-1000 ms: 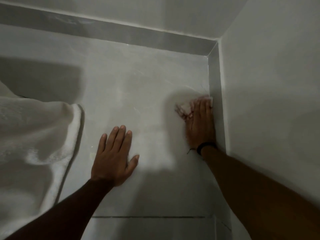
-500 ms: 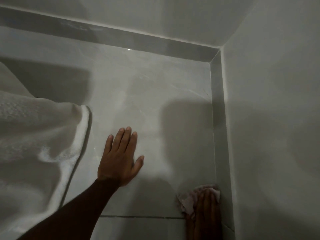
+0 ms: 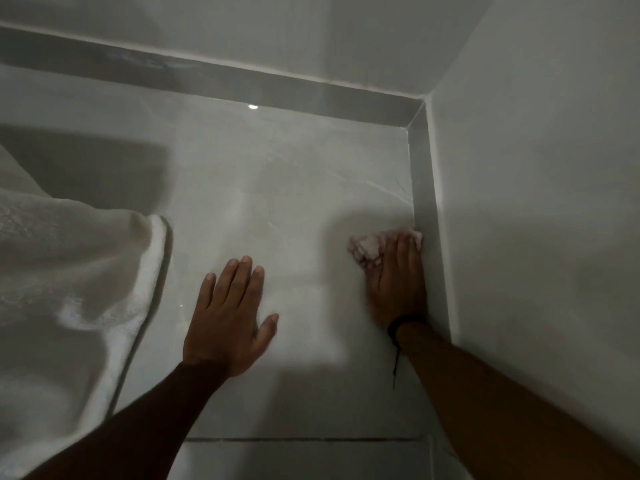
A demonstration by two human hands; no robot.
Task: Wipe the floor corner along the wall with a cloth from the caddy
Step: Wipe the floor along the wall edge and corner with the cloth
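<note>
A crumpled pale pink cloth (image 3: 367,247) lies on the grey floor tile (image 3: 294,209) right against the skirting of the right wall (image 3: 424,216). My right hand (image 3: 398,278) presses flat on the cloth, fingers pointing toward the far corner (image 3: 414,124), with most of the cloth hidden under them. A dark band circles that wrist. My left hand (image 3: 230,317) rests palm down on the bare floor with fingers spread, holding nothing. The caddy is not in view.
A white towel-like fabric (image 3: 69,289) hangs or lies at the left, its hem reaching the floor. The right wall (image 3: 536,202) and far wall (image 3: 277,36) meet in the corner. A dark grout line (image 3: 301,439) crosses the floor near me.
My right hand has pushed the cloth forward along the right skirting, from near the grout line toward the corner. My left hand has stayed planted on the floor.
</note>
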